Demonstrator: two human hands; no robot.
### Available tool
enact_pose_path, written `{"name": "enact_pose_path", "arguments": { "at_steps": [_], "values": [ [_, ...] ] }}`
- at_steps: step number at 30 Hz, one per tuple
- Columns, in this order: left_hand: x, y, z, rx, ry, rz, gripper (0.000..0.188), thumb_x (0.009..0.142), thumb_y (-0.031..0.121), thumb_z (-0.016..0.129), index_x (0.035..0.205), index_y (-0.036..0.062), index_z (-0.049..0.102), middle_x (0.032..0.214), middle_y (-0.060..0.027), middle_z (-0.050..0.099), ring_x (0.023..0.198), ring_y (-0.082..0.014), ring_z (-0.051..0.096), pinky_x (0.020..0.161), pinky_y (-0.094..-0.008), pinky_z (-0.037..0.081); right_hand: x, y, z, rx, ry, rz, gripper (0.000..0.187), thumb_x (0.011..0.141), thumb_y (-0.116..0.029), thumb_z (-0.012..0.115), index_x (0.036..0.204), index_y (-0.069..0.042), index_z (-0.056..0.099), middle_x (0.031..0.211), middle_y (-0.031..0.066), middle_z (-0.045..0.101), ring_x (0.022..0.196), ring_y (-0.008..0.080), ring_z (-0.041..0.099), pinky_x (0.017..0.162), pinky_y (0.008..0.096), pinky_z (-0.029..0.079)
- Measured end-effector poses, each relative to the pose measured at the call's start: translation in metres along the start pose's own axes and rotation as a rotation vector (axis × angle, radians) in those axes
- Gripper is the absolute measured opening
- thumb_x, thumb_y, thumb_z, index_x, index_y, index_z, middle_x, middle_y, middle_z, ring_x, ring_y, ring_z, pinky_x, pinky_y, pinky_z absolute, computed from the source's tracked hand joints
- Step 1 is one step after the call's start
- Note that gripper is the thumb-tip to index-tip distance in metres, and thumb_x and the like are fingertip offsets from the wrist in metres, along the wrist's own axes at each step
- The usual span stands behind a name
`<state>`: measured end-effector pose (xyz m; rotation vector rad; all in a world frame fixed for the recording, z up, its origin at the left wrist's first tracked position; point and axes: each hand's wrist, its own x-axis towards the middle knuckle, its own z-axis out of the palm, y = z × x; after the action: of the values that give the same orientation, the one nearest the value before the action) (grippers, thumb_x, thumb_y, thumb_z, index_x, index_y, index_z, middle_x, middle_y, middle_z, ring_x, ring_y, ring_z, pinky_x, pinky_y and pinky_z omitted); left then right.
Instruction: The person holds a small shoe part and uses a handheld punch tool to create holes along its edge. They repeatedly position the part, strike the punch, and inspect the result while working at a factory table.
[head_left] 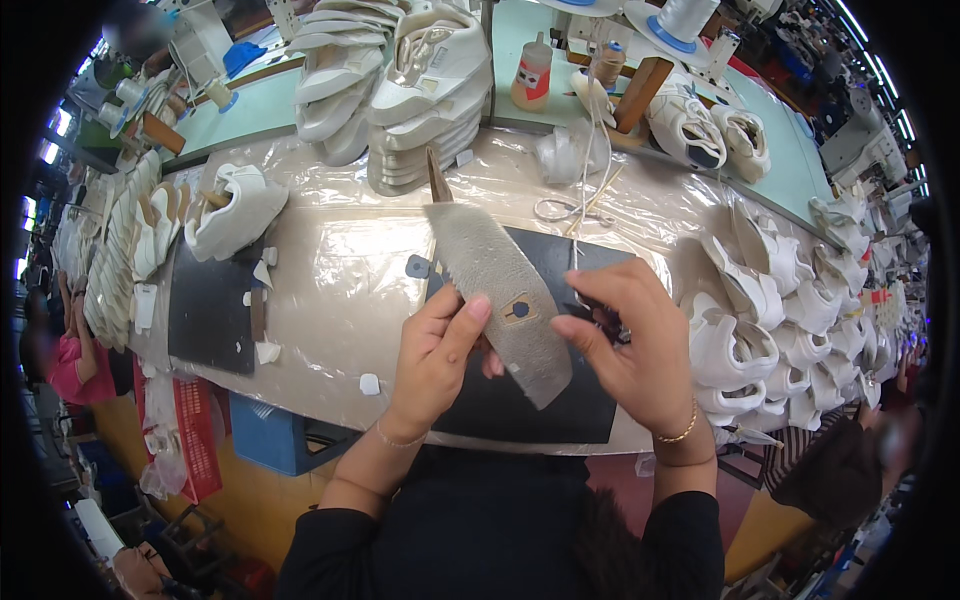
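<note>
My left hand (445, 355) pinches a long, flat grey shoe piece (490, 265) between thumb and fingers, holding it at a slant over the table. Near its lower end sits a small dark patch (520, 310) framed by stitching. On the other side of the piece, my right hand (635, 330) is closed round a small black tool (600, 318); the fingers cover most of it, so its exact kind is hard to make out. Beneath both hands lies a black mat (585, 410). A small grey tab with a dark spot (418, 266) rests left of the piece.
Stacked white shoe uppers (430, 90) stand at the back, with more piled at the right (790, 340). A single white shoe (235, 210) sits left, near another black mat (210, 310). A bottle (532, 75), white cord (580, 205) and thread spools (685, 25) are farther back.
</note>
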<state>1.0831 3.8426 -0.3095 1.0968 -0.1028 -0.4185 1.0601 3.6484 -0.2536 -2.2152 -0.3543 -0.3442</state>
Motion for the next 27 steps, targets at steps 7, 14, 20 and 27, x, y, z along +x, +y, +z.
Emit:
{"name": "enact_pose_path", "arguments": {
  "at_steps": [7,14,20,27],
  "values": [
    [-0.01,0.004,0.008,0.028,-0.008,-0.056,0.035,0.095,0.016,0.05,0.126,0.0014,0.043,0.098,-0.005,0.059,0.073,-0.0066,0.056,0.055,-0.0182,0.043,-0.003,0.002,0.026,-0.024,0.105,-0.14,0.037,0.068,-0.011,0.078,0.103,-0.005,0.065,0.088,0.0068,0.054,0.056,0.0155,0.057,0.046,0.0277,0.045],
    [-0.015,0.012,0.015,0.012,-0.1,-0.046,0.049,0.089,0.002,0.056,0.134,0.0,0.036,0.116,-0.0061,0.054,0.092,-0.0059,0.054,0.066,-0.0175,0.045,-0.008,-0.001,0.024,0.02,0.175,-0.113,0.034,0.069,-0.005,0.077,0.102,-0.005,0.068,0.087,0.0065,0.053,0.058,0.0135,0.058,0.048,0.027,0.047],
    [-0.018,0.019,0.012,0.068,-0.129,-0.082,0.044,0.089,0.002,0.056,0.131,-0.0029,0.041,0.113,-0.0069,0.055,0.096,-0.0089,0.054,0.076,-0.0215,0.047,-0.008,-0.006,0.018,0.078,0.195,-0.141,0.036,0.069,-0.003,0.077,0.104,-0.005,0.067,0.089,0.0066,0.052,0.062,0.0138,0.059,0.052,0.025,0.051],
    [-0.018,0.018,0.013,0.046,-0.166,0.029,0.039,0.087,-0.001,0.057,0.125,-0.0068,0.047,0.118,-0.0087,0.05,0.106,-0.0129,0.053,0.085,-0.0253,0.047,-0.013,-0.019,0.013,0.002,0.112,-0.081,0.045,0.07,0.0,0.075,0.113,-0.007,0.064,0.09,0.0057,0.053,0.067,0.0137,0.059,0.056,0.025,0.052]
  ]
}}
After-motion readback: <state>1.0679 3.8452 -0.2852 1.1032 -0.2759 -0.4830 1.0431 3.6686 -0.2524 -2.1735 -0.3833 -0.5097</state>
